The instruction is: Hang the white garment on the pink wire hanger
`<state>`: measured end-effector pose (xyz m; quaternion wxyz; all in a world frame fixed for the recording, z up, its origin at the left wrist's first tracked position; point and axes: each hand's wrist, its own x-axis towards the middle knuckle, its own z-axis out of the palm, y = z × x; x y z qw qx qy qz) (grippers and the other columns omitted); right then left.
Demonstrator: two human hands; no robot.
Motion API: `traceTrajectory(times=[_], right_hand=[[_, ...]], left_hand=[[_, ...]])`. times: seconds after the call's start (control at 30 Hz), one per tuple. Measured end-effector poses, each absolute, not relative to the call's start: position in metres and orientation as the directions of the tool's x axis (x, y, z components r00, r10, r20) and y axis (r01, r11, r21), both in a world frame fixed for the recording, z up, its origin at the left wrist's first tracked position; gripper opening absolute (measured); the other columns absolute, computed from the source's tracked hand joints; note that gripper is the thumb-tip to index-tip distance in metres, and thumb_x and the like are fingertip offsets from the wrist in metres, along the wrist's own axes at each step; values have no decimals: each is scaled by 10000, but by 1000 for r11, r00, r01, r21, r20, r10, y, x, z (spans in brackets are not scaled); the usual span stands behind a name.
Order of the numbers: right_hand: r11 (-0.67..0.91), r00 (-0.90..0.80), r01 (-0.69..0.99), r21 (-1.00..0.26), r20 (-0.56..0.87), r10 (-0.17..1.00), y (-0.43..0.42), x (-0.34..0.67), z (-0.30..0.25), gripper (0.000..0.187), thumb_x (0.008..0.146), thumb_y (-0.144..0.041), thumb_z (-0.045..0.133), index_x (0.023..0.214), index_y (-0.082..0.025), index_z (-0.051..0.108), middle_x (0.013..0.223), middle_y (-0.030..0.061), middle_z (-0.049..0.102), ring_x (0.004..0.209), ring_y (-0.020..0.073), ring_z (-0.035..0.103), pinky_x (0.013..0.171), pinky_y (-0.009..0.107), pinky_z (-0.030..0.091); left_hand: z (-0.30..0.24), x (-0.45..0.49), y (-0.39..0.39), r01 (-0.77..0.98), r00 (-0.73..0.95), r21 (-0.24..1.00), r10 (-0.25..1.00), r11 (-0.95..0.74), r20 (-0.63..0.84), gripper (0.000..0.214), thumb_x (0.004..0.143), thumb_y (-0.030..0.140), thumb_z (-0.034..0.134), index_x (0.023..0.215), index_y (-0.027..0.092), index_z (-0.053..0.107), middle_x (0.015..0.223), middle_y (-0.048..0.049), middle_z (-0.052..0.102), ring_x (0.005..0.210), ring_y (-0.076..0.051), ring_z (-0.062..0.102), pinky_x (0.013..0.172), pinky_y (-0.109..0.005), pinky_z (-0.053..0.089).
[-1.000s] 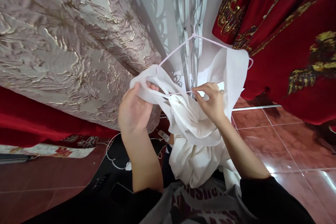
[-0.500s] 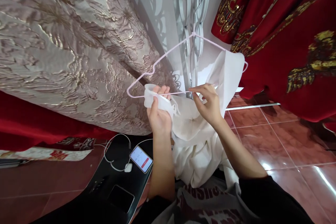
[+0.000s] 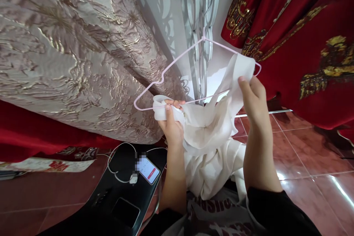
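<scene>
A pink clothes hanger (image 3: 181, 58) with a metal hook hangs in front of me, tilted. One strap of a sheer white garment (image 3: 204, 136) lies over the hanger's right shoulder, and the other is around its lower bar on the left. My left hand (image 3: 173, 123) is closed on the left strap and the bar beside it. On the right strap, just below the hanger's right end, my right hand (image 3: 253, 94) grips the fabric between thumb and fingers. The rest of the garment drapes down into my lap.
A black seat or bench (image 3: 110, 191) at lower left carries a lit phone (image 3: 149, 169), a dark phone (image 3: 125, 212) and a white cable. Gold-patterned fabric (image 3: 83, 62) hangs on the left, red embroidered fabric (image 3: 284, 62) on the right. A white metal stand (image 3: 195, 11) rises behind the hanger.
My right hand has left the hanger's lower bar, moved right and taken hold of the right strap. My left hand has shifted slightly down and right, still on the left strap.
</scene>
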<state>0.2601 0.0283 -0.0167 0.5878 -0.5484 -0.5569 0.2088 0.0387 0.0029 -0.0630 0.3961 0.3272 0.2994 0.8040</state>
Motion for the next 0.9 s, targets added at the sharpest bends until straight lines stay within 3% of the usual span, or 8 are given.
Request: traceTrajectory(times=[0.1,0.2,0.37,0.5,0.63,0.73,0.83,0.9], right_hand=[[261,272,295,-919,343,899,25,241,-2,370,924,-521,623,880,-158,678,782,37,632,777,152,598,721,302,490],[252,210,144,-957,278,937,24,235,13,352,894,-510,662,830,-164,667,768,37,640,696,130,573,654,289,476],[283,147,-117,-952,265,953,42,271,34,225,906,-436,569,818,-233,603,738,39,568,724,159,580,773,366,530],[351,344,-57,-935,312,886,61,336,18,129,872,-406,562,814,-290,560,857,72,585,818,192,553,778,382,485],[469,605,-16,-883,365,708,51,357,-24,243,766,-497,561,759,-268,477,817,66,542,583,147,378,577,351,309],[559,749,20,-829,383,541,21,316,-47,238,789,-486,556,846,-255,567,934,62,649,511,109,330,522,328,256],[526,670,48,-849,417,613,-3,258,-54,249,914,-471,560,961,-241,641,967,51,716,493,88,373,496,299,282],[475,482,106,-874,463,744,-5,232,-56,315,963,-504,535,1032,-228,670,908,52,706,533,88,391,522,287,323]], left_hand=[[-61,35,4,-423,-478,740,822,-524,309,249,916,401,723,916,185,599,755,5,559,781,-152,662,779,-276,516],[-58,31,5,-386,-480,765,820,-515,310,282,909,436,725,920,189,589,743,8,552,785,-160,664,784,-284,515],[-56,25,6,-409,-457,768,839,-492,294,315,872,455,764,900,187,599,735,2,563,779,-163,667,733,-270,497],[-56,19,7,-417,-457,774,846,-478,276,315,858,451,780,917,188,615,728,1,565,769,-166,664,716,-275,491],[-58,20,8,-393,-465,786,841,-478,279,333,862,474,774,915,187,613,740,-5,575,792,-172,673,724,-274,501],[-59,26,8,-428,-443,789,863,-441,242,344,846,474,790,913,186,614,749,-9,578,805,-175,687,683,-254,495],[-60,35,8,-473,-419,780,883,-411,211,342,831,466,807,916,191,623,749,-10,576,825,-184,704,619,-229,480],[-60,40,7,-498,-414,764,886,-411,207,329,822,443,821,915,192,630,748,-10,578,826,-182,710,577,-212,463]])
